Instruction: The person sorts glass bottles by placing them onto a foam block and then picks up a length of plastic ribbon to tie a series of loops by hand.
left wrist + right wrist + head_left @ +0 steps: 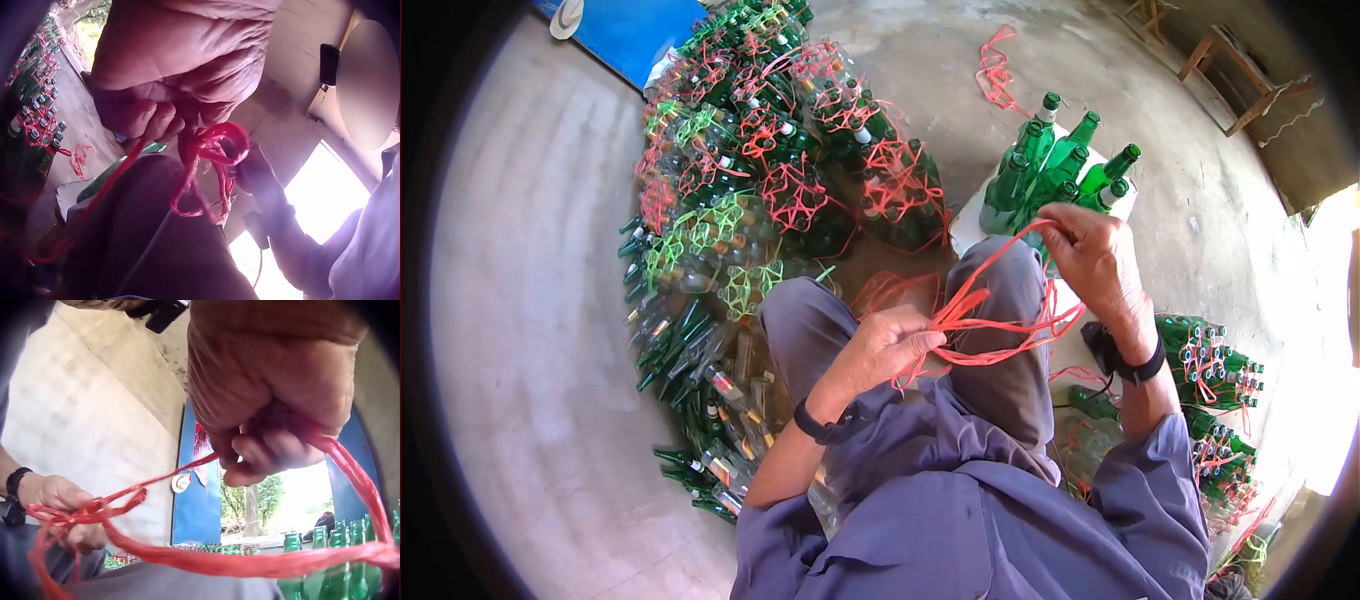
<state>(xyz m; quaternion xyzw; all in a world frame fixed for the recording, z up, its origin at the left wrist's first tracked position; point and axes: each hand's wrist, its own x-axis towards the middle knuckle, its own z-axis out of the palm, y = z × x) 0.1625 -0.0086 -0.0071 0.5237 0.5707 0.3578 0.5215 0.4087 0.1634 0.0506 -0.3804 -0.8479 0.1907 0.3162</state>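
In the head view, several strands of red plastic twine (962, 308) are gathered in loops above the person's knees. My left hand (885, 345) pinches the bunch between thumb and fingers. Higher up and to the right, my right hand (1095, 255) holds a strand drawn away from that bunch, its fingers curled in the right wrist view. There, a loose loop of the twine (269, 564) hangs below the hand. Just beyond my right hand, several green glass bottles (1012, 178) stand upright on a white-topped surface (967, 228).
Many bottles laced with red and green twine (795, 195) cover the floor ahead and left. More bound bottles (1200, 355) stand at the right. Loose red twine (994, 75) lies on the far floor. A wooden stool (1215, 60) is at the back right, a blue panel (630, 40) back left.
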